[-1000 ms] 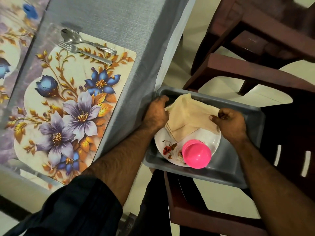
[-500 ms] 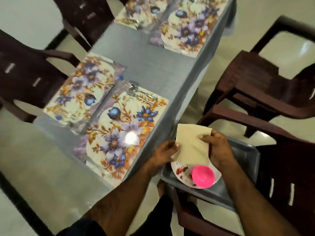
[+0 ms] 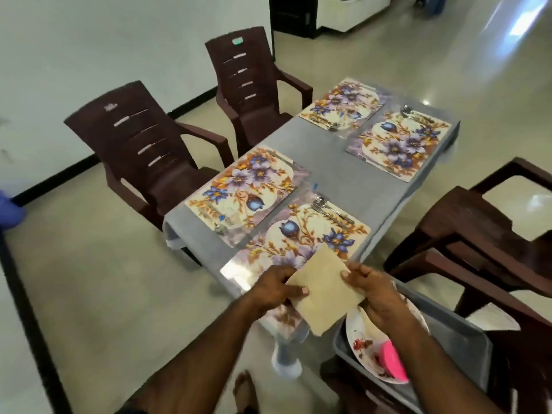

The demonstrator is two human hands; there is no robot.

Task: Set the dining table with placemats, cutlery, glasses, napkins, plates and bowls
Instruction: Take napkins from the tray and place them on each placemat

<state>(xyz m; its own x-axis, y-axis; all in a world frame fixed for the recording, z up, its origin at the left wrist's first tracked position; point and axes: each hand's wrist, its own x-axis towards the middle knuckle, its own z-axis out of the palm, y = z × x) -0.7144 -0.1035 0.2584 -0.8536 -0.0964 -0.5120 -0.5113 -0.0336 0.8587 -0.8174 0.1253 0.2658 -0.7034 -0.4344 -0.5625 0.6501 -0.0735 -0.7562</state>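
Both hands have a beige napkin (image 3: 324, 289) pinched between them, left hand (image 3: 276, 286) on its left edge, right hand (image 3: 372, 289) on its right, held over the near corner of the bench (image 3: 334, 171). Four floral placemats lie there; the nearest placemat (image 3: 301, 234) has what looks like a fork and spoon (image 3: 330, 212). Grey tray (image 3: 466, 348) on the right holds a plate (image 3: 363, 348) and pink bowl (image 3: 392, 361).

Near placemat (image 3: 301, 234) bare — only cutlery (image 3: 330, 211) at its far end.
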